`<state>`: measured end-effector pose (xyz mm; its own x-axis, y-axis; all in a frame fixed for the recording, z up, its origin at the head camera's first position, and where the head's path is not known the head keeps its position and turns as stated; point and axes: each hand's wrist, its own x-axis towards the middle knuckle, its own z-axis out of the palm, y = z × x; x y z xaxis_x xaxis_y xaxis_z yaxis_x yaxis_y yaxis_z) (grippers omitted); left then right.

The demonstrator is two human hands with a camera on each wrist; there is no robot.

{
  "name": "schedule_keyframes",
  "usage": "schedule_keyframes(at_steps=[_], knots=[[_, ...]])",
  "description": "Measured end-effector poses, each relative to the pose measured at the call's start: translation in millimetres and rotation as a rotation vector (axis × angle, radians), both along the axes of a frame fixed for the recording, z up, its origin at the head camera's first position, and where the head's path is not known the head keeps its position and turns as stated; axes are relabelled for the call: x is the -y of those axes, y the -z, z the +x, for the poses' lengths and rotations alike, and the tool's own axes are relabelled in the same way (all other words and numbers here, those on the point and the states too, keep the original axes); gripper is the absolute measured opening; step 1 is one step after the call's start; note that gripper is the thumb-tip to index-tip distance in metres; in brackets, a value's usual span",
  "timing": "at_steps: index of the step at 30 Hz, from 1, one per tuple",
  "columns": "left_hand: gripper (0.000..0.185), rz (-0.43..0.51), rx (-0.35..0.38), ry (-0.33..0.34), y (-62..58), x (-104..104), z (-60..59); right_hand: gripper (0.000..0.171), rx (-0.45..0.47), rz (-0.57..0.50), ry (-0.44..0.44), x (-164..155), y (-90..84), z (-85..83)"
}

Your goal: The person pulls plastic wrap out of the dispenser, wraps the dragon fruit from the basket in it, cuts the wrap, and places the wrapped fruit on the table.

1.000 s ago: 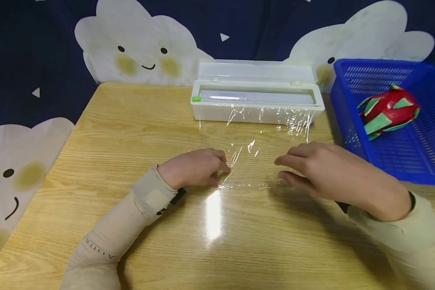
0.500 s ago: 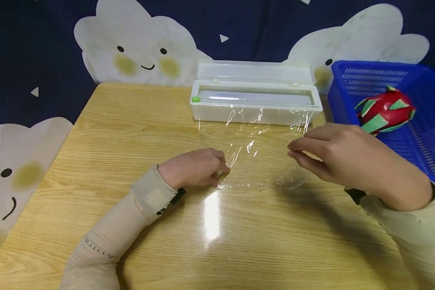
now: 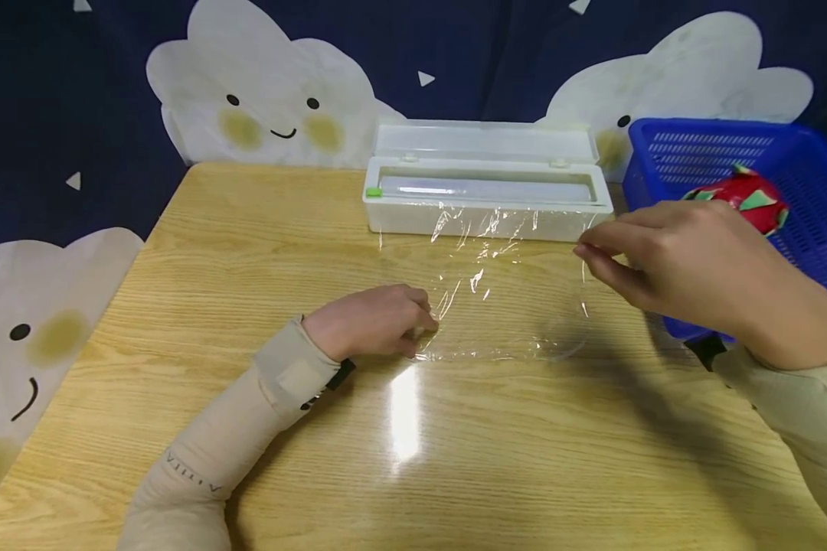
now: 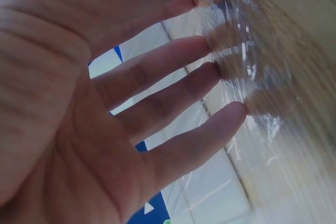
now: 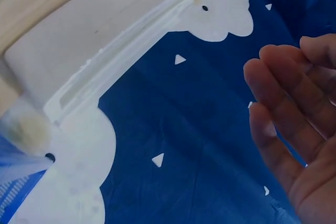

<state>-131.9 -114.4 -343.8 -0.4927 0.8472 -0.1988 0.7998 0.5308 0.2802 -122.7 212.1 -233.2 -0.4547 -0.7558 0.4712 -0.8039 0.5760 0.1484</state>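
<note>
Here, a sheet of clear plastic cling film [image 3: 503, 295] runs from the white rectangular plastic dispenser box [image 3: 485, 200], which stands with its lid open at the far edge of the light wooden desk [image 3: 248, 252], forward onto the middle of the desktop. The left hand [image 3: 368, 321] rests on the desk at the film's near left corner; in the left wrist view its fingers [image 4: 173, 93] are straight and slightly spread, their tips pressing the film against the wood. The right hand [image 3: 689, 264] hovers above the desk's right side, near the film's right edge, its thumb and forefinger drawn close together; whether they pinch the film I cannot tell. Behind that hand, a blue perforated plastic basket [image 3: 724, 149] at the far right corner holds a red and green dragon fruit [image 3: 747, 199].
</note>
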Motion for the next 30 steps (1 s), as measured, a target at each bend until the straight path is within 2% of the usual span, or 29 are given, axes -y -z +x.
schedule_keyframes(at_steps=[9, 13, 17, 19, 25, 30], knots=[[0.020, -0.014, 0.003, -0.007, 0.4, -1.2, 0.2, 0.071, 0.012, 0.050, 0.020, -17.6, -4.4, -12.7], [0.018, -0.012, -0.001, -0.006, 0.0, -1.4, 0.1, 0.065, 0.007, 0.082, 0.041, -25.0, -8.4, -16.0], [0.017, -0.006, 0.001, -0.010, -0.2, -1.2, 0.1, 0.045, 0.007, 0.105, 0.077, -30.8, -10.9, -18.6], [0.017, -0.004, 0.003, -0.011, -0.4, -1.2, 0.3, 0.043, 0.007, 0.101, 0.084, -32.9, -11.3, -20.0], [0.025, -0.004, 0.006, -0.019, -1.1, -0.9, 0.8, 0.066, -0.009, 0.083, 0.096, -38.6, -12.2, -25.6], [0.033, -0.007, 0.011, -0.025, -1.3, -0.3, 0.9, 0.068, -0.043, 0.074, 0.131, -45.4, -14.2, -32.4]])
